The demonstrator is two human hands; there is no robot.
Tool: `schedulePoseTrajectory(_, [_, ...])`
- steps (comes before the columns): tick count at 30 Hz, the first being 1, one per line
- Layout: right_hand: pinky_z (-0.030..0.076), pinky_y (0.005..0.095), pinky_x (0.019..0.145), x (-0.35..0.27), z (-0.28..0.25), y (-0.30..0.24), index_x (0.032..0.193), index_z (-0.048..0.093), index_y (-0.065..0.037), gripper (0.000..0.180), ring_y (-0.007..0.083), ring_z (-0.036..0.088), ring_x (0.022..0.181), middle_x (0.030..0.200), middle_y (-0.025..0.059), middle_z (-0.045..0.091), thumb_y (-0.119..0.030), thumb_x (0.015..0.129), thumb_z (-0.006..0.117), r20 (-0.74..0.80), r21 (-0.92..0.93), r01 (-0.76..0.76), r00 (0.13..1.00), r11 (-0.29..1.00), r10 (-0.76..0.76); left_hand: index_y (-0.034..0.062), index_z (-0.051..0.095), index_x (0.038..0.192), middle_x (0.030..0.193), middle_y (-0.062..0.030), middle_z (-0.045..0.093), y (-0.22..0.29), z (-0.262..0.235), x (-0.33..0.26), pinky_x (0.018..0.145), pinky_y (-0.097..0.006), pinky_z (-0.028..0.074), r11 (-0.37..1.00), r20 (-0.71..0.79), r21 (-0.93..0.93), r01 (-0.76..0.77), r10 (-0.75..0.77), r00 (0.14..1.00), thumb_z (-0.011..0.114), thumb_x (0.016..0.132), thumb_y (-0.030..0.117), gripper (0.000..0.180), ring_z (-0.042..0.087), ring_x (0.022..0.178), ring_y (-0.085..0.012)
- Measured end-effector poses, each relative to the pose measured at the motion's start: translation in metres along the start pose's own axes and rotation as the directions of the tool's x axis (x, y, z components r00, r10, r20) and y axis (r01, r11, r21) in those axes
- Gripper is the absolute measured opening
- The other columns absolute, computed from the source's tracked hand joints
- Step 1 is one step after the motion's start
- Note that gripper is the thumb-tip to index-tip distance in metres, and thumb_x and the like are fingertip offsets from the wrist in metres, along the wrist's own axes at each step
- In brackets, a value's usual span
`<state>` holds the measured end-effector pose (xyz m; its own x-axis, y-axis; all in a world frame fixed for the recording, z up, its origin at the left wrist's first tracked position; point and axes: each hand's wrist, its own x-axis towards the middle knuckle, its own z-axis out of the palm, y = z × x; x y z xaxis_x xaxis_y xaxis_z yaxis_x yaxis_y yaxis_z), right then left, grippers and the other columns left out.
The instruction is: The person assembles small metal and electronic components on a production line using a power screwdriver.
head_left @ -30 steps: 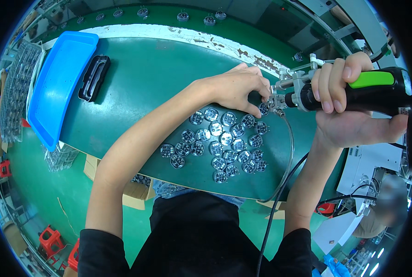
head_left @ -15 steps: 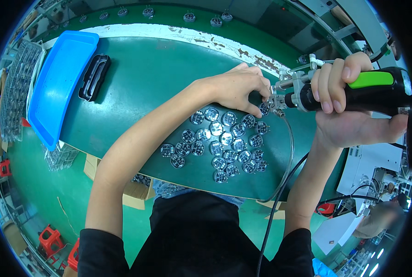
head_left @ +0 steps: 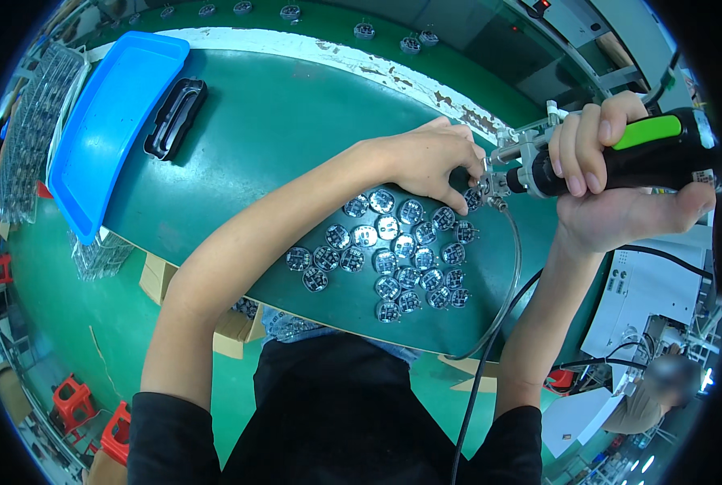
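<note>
On the green table (head_left: 280, 129), our right hand (head_left: 619, 186) gripped a black-and-green powered driver (head_left: 619, 158); our left hand (head_left: 429, 162) pinched one small round metal part (head_left: 472, 196) at its tip, right of centre. It seemed light, rigid, best held by its rim.

Left hand (head_left: 429, 162) reaching forward, fingertips pinched together; right hand (head_left: 611, 174) curled in a closed grip, wrist bent.
</note>
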<state>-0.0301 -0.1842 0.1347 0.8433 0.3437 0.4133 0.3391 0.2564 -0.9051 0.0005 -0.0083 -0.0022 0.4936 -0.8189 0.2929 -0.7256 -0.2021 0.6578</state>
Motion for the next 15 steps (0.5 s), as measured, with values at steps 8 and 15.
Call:
schedulePoseTrajectory(8, [0.035,0.0213,0.052,-0.022,0.001,-0.055,0.095,0.049,-0.010,0.085,0.0036,0.044,0.048,0.058,-0.0069,0.044,-0.091,0.074,0.055,0.043,0.080,0.171,0.984,0.982,-0.175,0.0140,0.074,0.103,0.097,0.0027,0.065,-0.001,-0.003,0.003,0.100,-0.039,0.038,0.998,-0.001,-0.056,-0.040,0.040,0.999,0.085,0.074,0.036,0.038,0.055,0.107,-0.0212])
schedulePoseTrajectory(15, [0.035,0.0210,0.050,-0.034,0.005,-0.042,0.093,0.050,-0.008,0.089,0.0073,0.044,0.047,0.056,-0.0043,0.043,-0.095,0.075,0.046,-0.058,-0.007,0.058,0.997,0.998,-0.058,0.0167,0.075,0.103,0.095,0.0036,0.064,0.001,-0.003,0.001,0.099,-0.038,0.038,0.998,0.013,-0.056,-0.004,0.004,1.000,0.086,0.072,0.034,0.036,0.055,0.105,-0.0204])
